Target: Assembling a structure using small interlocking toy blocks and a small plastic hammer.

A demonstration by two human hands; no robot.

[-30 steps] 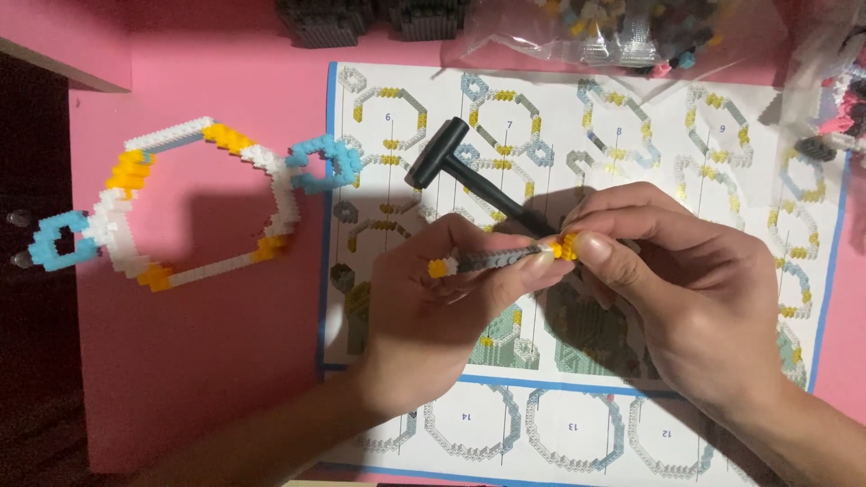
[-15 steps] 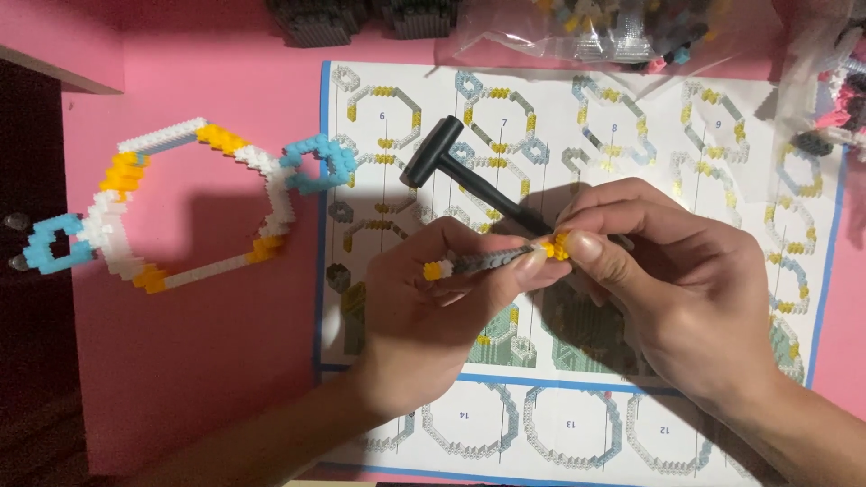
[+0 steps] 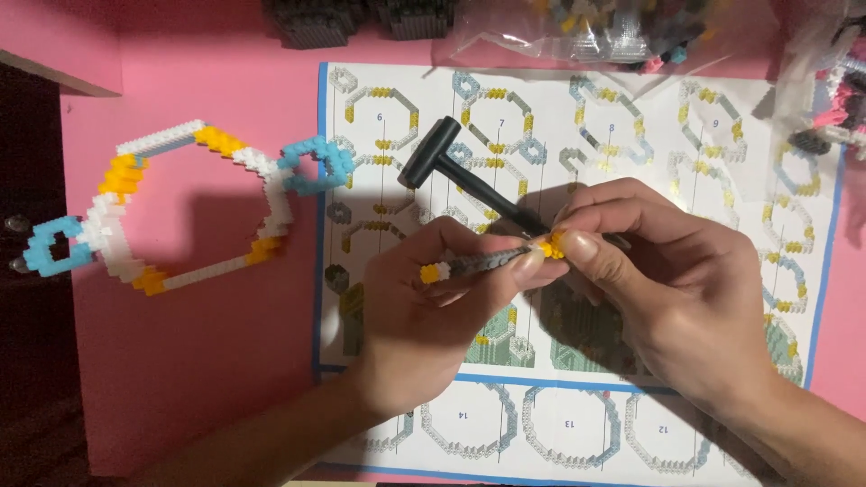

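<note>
Pink tabletop (image 3: 198,361) fills my view, with a printed instruction sheet (image 3: 722,108) of ring diagrams spread across its right half. My left hand (image 3: 424,316) pinches a thin grey brick strip (image 3: 478,263) with a yellow piece at its left end. My right hand (image 3: 667,289) closes thumb and forefinger on the small yellow brick (image 3: 550,245) at the strip's right end, and the handle of a small black hammer (image 3: 433,162) seems tucked under the same fingers; I cannot tell how firmly. Both hands hover just above the sheet.

I judge the strip the weak point: it is slender, held only at its ends, and uneven pressure could bend it or pop a joint apart. The yellow brick is tiny and mostly hidden by my fingertips, so it could seat crooked or slip out onto the busy sheet, where it would be hard to spot. The hammer head juts out up-left and may swing if my grip shifts. The finished white, yellow and blue brick ring (image 3: 180,207) lies well apart on the left, safe. Clear bags of bricks (image 3: 613,27) sit along the top edge.
</note>
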